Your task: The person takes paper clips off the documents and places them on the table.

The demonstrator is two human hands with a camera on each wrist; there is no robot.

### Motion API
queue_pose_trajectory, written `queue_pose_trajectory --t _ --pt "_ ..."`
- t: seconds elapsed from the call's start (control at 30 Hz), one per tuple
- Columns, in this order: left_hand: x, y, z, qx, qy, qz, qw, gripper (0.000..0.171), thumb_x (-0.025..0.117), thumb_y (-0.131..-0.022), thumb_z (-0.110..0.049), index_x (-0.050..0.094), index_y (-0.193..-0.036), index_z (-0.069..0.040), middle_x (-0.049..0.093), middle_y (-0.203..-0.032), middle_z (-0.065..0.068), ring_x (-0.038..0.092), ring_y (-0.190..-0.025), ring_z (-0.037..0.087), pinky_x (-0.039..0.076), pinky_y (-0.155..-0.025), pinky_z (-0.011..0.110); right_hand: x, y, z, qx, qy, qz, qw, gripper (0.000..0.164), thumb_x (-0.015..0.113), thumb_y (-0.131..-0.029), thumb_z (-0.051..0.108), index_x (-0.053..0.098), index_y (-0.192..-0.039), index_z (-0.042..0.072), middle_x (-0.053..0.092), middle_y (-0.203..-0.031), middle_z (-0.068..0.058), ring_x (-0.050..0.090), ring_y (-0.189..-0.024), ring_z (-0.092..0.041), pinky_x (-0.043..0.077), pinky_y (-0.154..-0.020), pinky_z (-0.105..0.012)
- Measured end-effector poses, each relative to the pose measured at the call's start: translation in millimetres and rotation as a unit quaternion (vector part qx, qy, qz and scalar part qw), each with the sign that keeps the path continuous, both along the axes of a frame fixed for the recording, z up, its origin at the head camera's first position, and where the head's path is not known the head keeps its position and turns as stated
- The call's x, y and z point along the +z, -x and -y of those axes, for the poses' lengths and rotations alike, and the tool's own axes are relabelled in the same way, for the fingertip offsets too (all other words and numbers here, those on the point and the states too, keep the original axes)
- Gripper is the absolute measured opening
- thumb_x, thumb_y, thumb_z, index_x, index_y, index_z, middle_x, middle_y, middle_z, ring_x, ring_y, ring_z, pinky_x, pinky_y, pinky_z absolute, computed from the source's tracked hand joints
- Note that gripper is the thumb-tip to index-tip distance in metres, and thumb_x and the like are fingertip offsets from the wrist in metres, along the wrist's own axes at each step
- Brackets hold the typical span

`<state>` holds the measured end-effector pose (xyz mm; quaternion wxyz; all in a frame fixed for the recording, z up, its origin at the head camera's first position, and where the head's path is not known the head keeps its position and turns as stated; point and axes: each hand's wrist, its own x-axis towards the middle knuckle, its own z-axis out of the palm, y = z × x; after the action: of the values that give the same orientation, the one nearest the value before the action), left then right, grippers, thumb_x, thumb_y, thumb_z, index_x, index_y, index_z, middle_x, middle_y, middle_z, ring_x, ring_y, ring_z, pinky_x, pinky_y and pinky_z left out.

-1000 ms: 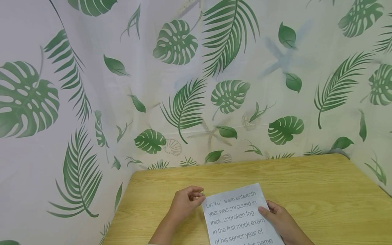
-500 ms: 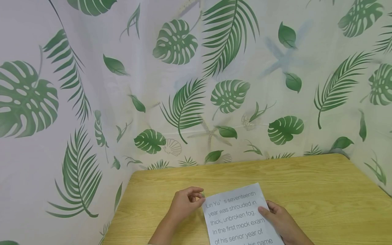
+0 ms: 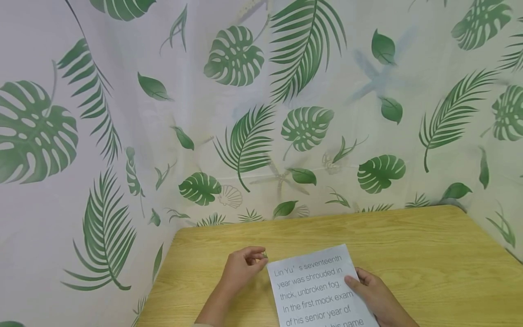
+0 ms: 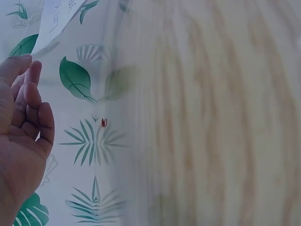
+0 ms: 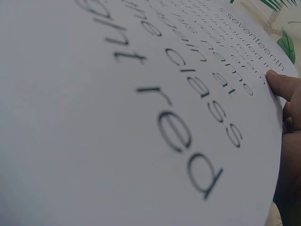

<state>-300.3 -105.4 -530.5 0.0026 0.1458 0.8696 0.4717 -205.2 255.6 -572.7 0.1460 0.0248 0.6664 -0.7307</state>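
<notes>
A white sheet of paper (image 3: 312, 290) printed with large lines of English text is held up over the table, its lower part cut off by the bottom of the head view. My right hand (image 3: 375, 290) grips its right edge, thumb on the printed face and fingers behind. At the top left corner, my left hand (image 3: 241, 268) pinches the paper between thumb and fingertips. The left wrist view has that hand (image 4: 23, 117) at its left side, with the paper's corner (image 4: 49, 23) at the thumb tip. Print on the curved paper (image 5: 117, 141) fills most of the right wrist view.
Under the hands lies a yellow wood-grain table (image 3: 429, 254). A white curtain (image 3: 318, 81) printed with green leaves, shells and starfish hangs behind it and along the left and right sides.
My left hand has shifted slightly to the left, and the paper's top left corner has moved a little with it. The right hand stays where it was.
</notes>
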Motion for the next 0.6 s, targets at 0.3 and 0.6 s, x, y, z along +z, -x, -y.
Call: queue_pose_trajectory --t 0.3,0.6 --pt "-4.3 6.2 11 -0.015 0.022 0.0 0.9996 0.036 0.082 -0.098 -0.029 0.077 -0.128 -0.009 0.081 -0.109 0.0 0.063 -0.088 0.01 0.053 -0.073 0.018 -1.9 0.8 -2 0.002 -0.008 0.01 1.0 0.076 0.055 -0.115 0.034 0.02 -0.168 -0.006 0.079 -0.12 -0.006 0.081 -0.102 -0.03 0.067 -0.088 -0.045" --pt "-9.2 13.4 17 -0.022 0.066 0.003 0.9976 0.031 0.08 -0.1 -0.03 0.076 -0.125 -0.011 0.075 -0.119 0.004 0.064 -0.106 0.019 0.056 -0.086 0.029 -1.3 1.5 -2 0.001 -0.012 0.012 1.0 0.075 0.054 -0.115 0.034 0.02 -0.168 -0.006 0.079 -0.12 -0.006 0.081 -0.102 -0.03 0.067 -0.088 -0.045"
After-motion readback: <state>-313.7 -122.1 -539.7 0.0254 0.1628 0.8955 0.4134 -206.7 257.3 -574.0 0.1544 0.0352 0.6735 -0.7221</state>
